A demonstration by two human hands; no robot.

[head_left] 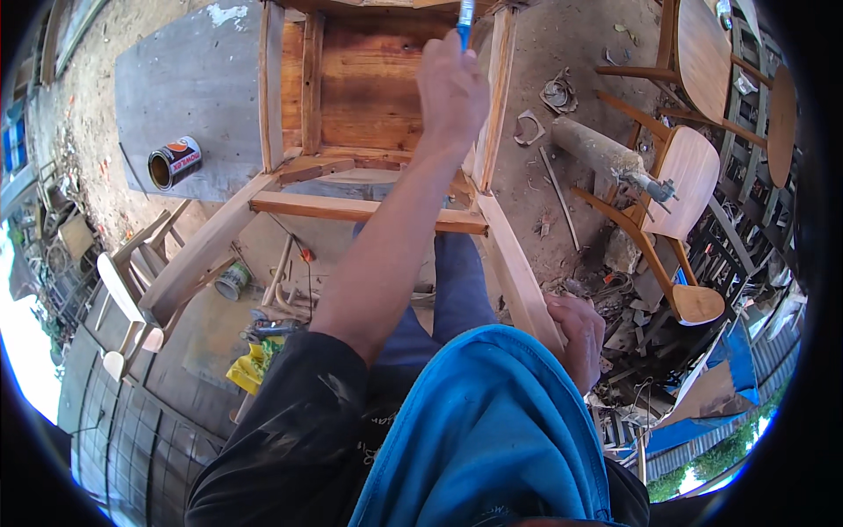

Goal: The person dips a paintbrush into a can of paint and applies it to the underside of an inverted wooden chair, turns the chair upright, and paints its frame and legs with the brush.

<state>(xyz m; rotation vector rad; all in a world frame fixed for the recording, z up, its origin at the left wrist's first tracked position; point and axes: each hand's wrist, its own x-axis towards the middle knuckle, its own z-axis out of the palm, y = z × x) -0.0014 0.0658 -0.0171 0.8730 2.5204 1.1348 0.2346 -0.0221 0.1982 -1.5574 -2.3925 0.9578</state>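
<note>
My left hand [452, 92] reaches far out over a wooden chair frame [351, 204], fingers closed around a slim blue-handled paintbrush [464, 25]. The brush's far end runs out at the top edge, so its bristles are not seen. The frame lies tipped with its legs toward me, resting partly on a grey board. Its inner panel [369, 88] is a glossy orange-brown, while the legs look paler and bare. Down at the right, my right hand [577, 338] is wrapped around the end of the right leg [518, 268].
An open paint can [176, 163] lies or stands tilted-looking on the grey board [189, 88]. Several wooden chairs [689, 180] stand at the right, beside a round post [601, 149]. Another can [233, 279] and a yellow packet [250, 369] are lower left. Scrap covers the right-hand ground.
</note>
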